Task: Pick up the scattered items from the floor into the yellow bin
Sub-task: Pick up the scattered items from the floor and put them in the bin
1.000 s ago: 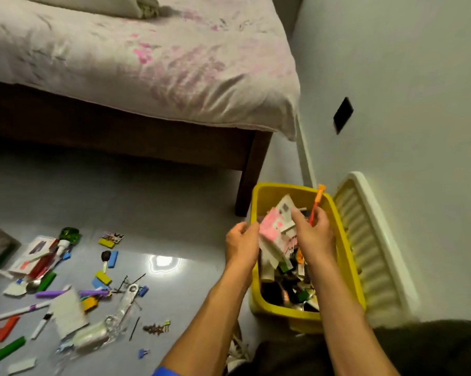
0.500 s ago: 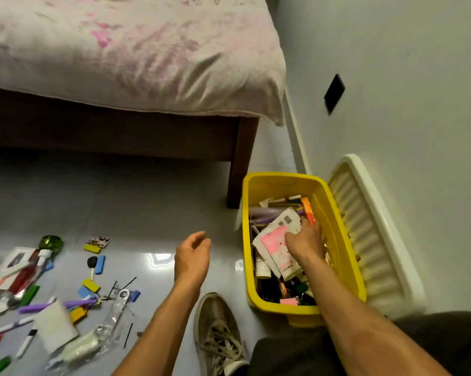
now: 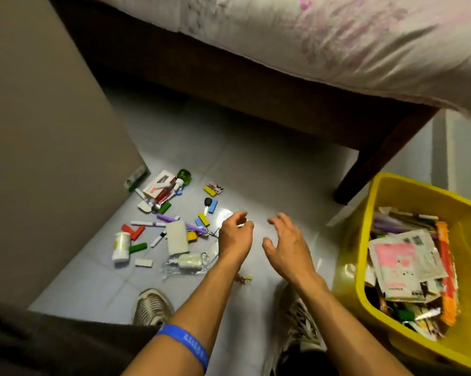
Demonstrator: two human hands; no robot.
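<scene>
The yellow bin [image 3: 364,256] stands on the floor at the right, filled with papers, pens and packets. Scattered items lie on the grey tiles left of centre: a white bottle [image 3: 121,246], a white sponge [image 3: 177,238], purple markers [image 3: 169,219], coloured blocks [image 3: 203,219], a clear plastic bag [image 3: 187,263] and a toothpaste tube [image 3: 164,194]. My left hand [image 3: 234,234] hovers empty just right of the pile, fingers loosely curled. My right hand [image 3: 286,245] hovers beside it, fingers spread, holding nothing.
A bed with a pink-patterned sheet [image 3: 337,44] and dark wooden frame spans the back; its leg [image 3: 364,169] stands just left of the bin. A beige cabinet side [image 3: 39,131] walls the left. My two shoes [image 3: 151,308] are below the hands.
My right hand has come out of the bin, leaving the papers and orange pen inside, and both hands have swung left over the floor. The view has turned left toward the pile.
</scene>
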